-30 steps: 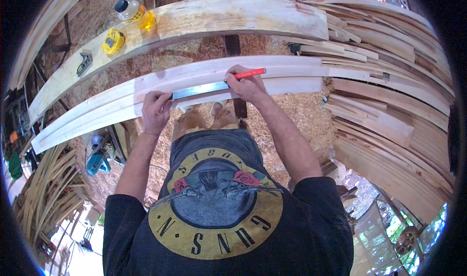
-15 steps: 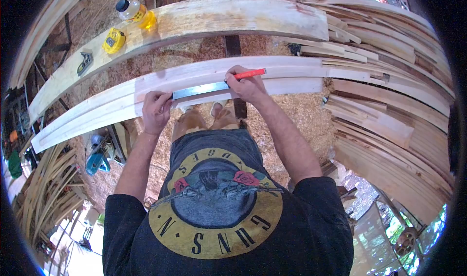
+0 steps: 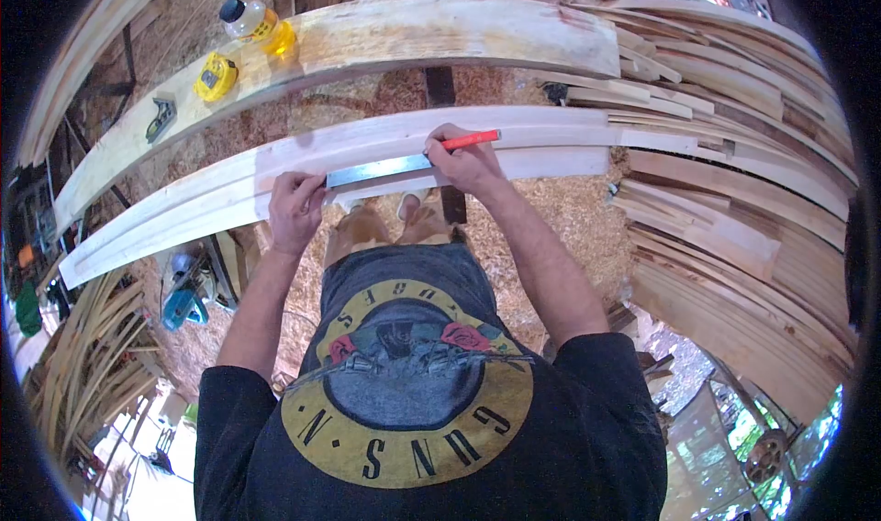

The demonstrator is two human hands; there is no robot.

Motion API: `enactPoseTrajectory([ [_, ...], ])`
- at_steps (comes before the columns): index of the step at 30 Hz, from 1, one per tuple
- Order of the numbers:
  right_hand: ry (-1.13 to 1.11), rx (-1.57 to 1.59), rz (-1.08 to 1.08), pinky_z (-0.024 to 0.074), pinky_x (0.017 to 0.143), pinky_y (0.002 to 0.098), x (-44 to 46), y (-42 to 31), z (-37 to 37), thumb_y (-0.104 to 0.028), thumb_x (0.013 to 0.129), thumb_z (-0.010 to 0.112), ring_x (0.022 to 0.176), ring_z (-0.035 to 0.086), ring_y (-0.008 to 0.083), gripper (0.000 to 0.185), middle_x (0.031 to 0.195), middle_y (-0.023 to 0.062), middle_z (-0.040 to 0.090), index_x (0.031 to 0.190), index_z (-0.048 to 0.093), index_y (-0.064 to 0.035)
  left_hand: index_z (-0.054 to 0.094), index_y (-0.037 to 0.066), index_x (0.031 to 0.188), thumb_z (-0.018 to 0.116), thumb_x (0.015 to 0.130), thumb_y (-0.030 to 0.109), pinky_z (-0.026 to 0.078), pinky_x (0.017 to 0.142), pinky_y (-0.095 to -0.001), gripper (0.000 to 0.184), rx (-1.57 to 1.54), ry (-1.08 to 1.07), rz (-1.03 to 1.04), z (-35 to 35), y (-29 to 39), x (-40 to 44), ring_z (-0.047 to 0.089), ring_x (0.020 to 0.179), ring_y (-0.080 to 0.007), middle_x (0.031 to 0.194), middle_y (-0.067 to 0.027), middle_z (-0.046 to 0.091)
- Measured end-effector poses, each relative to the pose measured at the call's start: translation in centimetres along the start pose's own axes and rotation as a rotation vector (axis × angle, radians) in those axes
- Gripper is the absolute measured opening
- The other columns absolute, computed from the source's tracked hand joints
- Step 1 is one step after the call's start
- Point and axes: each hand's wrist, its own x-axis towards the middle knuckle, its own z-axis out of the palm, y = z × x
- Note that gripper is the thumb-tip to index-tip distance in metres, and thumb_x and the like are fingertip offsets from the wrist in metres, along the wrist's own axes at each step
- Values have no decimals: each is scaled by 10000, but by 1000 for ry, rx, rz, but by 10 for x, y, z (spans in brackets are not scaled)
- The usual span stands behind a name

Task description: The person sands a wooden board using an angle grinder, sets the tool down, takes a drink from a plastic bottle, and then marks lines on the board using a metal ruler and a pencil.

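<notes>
A metal ruler (image 3: 378, 168) lies along pale wooden boards (image 3: 541, 126) in front of me. My left hand (image 3: 295, 211) pinches the ruler's left end. At its right end is my right hand (image 3: 463, 161), closed round a red pencil (image 3: 473, 139) that points up and to the right. The fingertips of my right hand also touch the ruler. Part of the pencil is hidden by my fingers.
Beyond lies a thick beam (image 3: 395, 39) bearing a bottle of yellow liquid (image 3: 259, 27), a yellow tape measure (image 3: 216, 78) and a small dark tool (image 3: 161, 120). Stacked wood strips (image 3: 734, 218) are at right. A teal power tool (image 3: 184, 308) sits lower left.
</notes>
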Motion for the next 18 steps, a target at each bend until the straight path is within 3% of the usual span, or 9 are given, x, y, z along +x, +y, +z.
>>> enactPoseTrajectory([
  [6, -4, -64, 3, 544, 736, 334, -1, -7, -4, -274, 964, 663, 810, 668, 156, 255, 841, 66, 713, 1008, 711, -28, 767, 69, 1013, 810, 781, 36, 534, 763, -413, 238, 1, 7, 4, 1, -1, 0, 654, 893, -317, 960, -120, 667],
  [9, 94, 236, -34, 548, 726, 309, 3, 18, 5, -208, 972, 663, 791, 665, 133, 196, 841, 53, 710, 1001, 701, -18, 768, 67, 1014, 811, 777, 35, 535, 764, -413, 243, -4, 7, -4, 0, 1, 0, 654, 889, -320, 959, -123, 668],
  [12, 175, 308, 19, 552, 714, 292, 1, 10, -7, -159, 978, 657, 771, 661, 117, 151, 830, 44, 703, 990, 691, -13, 772, 70, 1020, 811, 775, 32, 536, 764, -414, 252, -4, 1, -18, -1, 3, 1, 656, 891, -321, 959, -125, 669],
  [18, 71, 75, -62, 538, 762, 294, 0, 27, -28, -191, 977, 659, 836, 651, 111, 170, 864, 34, 701, 981, 687, -23, 773, 64, 1021, 812, 769, 12, 539, 762, -411, 260, 2, 4, -19, 1, 1, 0, 660, 881, -316, 961, -128, 673],
])
